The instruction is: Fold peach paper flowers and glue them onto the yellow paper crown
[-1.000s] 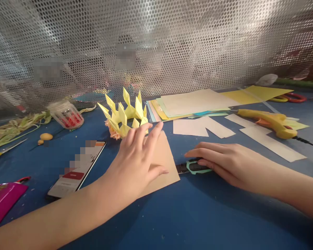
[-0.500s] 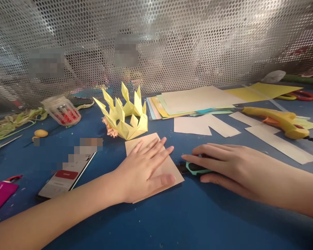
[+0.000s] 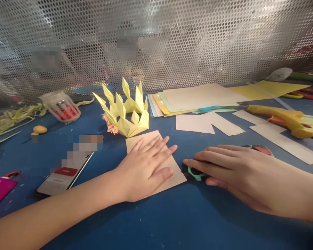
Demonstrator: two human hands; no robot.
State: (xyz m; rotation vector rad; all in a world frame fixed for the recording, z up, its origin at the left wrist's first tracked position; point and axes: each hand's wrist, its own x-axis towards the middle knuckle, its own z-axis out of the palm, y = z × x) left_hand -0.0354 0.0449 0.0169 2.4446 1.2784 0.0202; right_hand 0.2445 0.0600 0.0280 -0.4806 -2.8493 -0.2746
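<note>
My left hand (image 3: 148,165) lies flat with fingers spread on a pale peach sheet of paper (image 3: 172,173), pressing it to the blue table. My right hand (image 3: 224,170) is curled over a black-and-teal tool (image 3: 197,173) just right of the sheet's corner. Most of this tool is hidden under the palm, so its kind is unclear. Behind the knuckles a teal-rimmed red piece (image 3: 262,149) peeks out; whether it belongs to the same tool, I cannot tell. A yellow folded-paper crown (image 3: 127,126) stands behind the sheet, with a peach paper flower (image 3: 111,125) at its side.
Coloured paper sheets (image 3: 193,99) lie stacked at the back. Cut paper pieces (image 3: 194,124) and a yellow glue gun (image 3: 279,116) sit at the right. Leftward are a phone (image 3: 57,184) and a clear plastic jar (image 3: 64,107). A perforated metal panel (image 3: 172,41) rises behind.
My right hand has shifted slightly right and closed in more over the black-and-teal tool. The teal-rimmed red piece now shows behind it. My left hand stays on the paper.
</note>
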